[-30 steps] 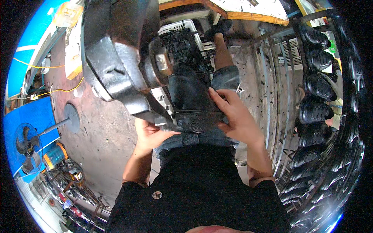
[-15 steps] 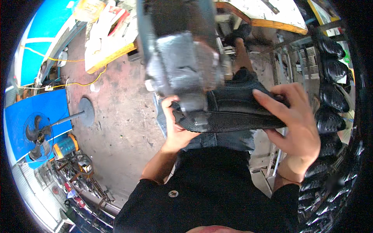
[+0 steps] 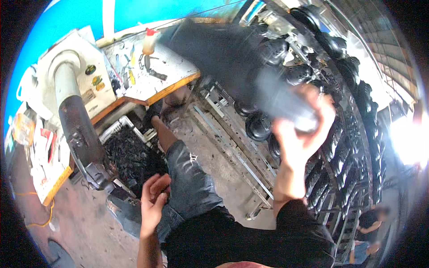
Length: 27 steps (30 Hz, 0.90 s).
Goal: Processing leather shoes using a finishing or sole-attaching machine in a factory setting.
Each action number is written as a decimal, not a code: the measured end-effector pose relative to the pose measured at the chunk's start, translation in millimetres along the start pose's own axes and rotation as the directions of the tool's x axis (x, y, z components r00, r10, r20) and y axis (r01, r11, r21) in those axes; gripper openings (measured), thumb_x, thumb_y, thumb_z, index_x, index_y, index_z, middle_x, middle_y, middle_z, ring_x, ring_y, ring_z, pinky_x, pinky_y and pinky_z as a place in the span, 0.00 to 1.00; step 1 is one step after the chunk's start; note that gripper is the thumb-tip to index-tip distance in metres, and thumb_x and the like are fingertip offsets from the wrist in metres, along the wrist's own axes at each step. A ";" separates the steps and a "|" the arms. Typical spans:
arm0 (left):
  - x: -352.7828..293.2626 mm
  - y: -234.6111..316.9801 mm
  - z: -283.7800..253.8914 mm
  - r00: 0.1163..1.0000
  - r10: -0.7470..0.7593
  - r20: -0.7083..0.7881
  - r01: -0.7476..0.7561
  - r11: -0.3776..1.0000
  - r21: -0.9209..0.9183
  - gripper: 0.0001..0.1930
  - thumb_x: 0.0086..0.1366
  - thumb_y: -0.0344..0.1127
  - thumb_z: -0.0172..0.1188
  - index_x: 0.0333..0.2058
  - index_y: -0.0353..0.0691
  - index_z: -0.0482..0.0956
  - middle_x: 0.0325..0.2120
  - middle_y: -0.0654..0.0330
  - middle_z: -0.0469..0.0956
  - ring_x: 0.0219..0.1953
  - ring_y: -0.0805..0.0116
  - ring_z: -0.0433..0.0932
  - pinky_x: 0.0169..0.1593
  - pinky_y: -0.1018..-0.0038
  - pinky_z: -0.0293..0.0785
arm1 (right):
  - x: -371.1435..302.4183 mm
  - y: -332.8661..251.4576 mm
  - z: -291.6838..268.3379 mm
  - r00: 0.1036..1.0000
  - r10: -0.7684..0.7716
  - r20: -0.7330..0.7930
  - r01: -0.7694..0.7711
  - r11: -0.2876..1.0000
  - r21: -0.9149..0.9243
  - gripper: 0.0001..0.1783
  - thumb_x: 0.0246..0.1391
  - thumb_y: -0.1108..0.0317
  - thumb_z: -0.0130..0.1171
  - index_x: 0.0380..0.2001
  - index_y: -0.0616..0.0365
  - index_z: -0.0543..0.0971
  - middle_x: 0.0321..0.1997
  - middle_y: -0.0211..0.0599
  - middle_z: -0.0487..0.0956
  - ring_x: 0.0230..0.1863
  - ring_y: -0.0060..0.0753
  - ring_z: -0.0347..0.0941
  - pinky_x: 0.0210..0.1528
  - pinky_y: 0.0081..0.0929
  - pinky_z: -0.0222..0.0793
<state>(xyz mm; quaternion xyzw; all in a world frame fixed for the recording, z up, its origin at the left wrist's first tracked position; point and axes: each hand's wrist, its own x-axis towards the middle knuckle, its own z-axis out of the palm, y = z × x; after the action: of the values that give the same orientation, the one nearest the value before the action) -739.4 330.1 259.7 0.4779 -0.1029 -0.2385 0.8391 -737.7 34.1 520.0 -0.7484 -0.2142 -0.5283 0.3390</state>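
Observation:
Over on the right, my right hand (image 3: 301, 134) grips a black shoe (image 3: 286, 100), smeared by motion; its outline is hard to make out. A wide dark blur (image 3: 214, 51) stretches from it toward the upper left. My left hand (image 3: 153, 201) is above my lap, fingers loosely curled, thumb apart, nothing visible in it. Close to its left is the lower end of a machine's dark arm (image 3: 85, 138), which slants down from a white machine body (image 3: 49, 98).
A rack (image 3: 333, 138) full of black shoes fills the right side. Tools lie on a white worktop (image 3: 172, 67) with a wooden edge. Beneath it, a white crate (image 3: 118, 129) holds dark scraps. Two people (image 3: 367, 228) are at the far lower right.
My left hand has let go of the black shoe. My right hand has carried it away from the machine, up toward the rack. The view has turned to the right.

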 end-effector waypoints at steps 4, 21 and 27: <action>2.1 -7.2 -1.5 0.995 -0.013 0.103 0.005 0.997 0.073 0.25 0.67 0.17 0.51 0.62 0.34 0.65 0.59 0.51 0.74 0.61 0.63 0.73 0.66 0.68 0.65 | 146.1 49.0 -4.5 0.830 -0.456 0.322 0.473 0.269 -0.839 0.27 0.49 0.65 0.74 0.51 0.57 0.76 0.49 0.48 0.80 0.51 0.50 0.78 0.54 0.41 0.75; -18.2 -32.6 -12.8 0.990 -0.131 0.044 0.120 0.974 0.193 0.22 0.69 0.23 0.56 0.61 0.34 0.68 0.54 0.53 0.77 0.58 0.64 0.76 0.62 0.70 0.69 | 290.5 183.7 -121.7 0.917 0.384 0.109 0.194 -0.191 -0.962 0.32 0.53 0.47 0.65 0.56 0.54 0.73 0.51 0.57 0.81 0.54 0.59 0.78 0.56 0.50 0.74; 3.0 -14.7 1.3 0.981 -0.133 0.139 0.092 0.958 0.270 0.21 0.69 0.23 0.58 0.60 0.33 0.69 0.53 0.54 0.78 0.58 0.66 0.76 0.61 0.70 0.71 | 215.3 98.5 -94.6 0.937 -0.261 0.234 0.284 0.173 -0.943 0.28 0.59 0.50 0.64 0.56 0.56 0.76 0.50 0.54 0.82 0.52 0.57 0.79 0.53 0.43 0.75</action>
<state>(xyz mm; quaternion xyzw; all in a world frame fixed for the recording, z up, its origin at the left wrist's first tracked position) -741.8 321.3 247.7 0.5698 -0.1713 -0.3069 0.7428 -656.5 -110.1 713.9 -0.7495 0.0260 -0.5902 -0.2987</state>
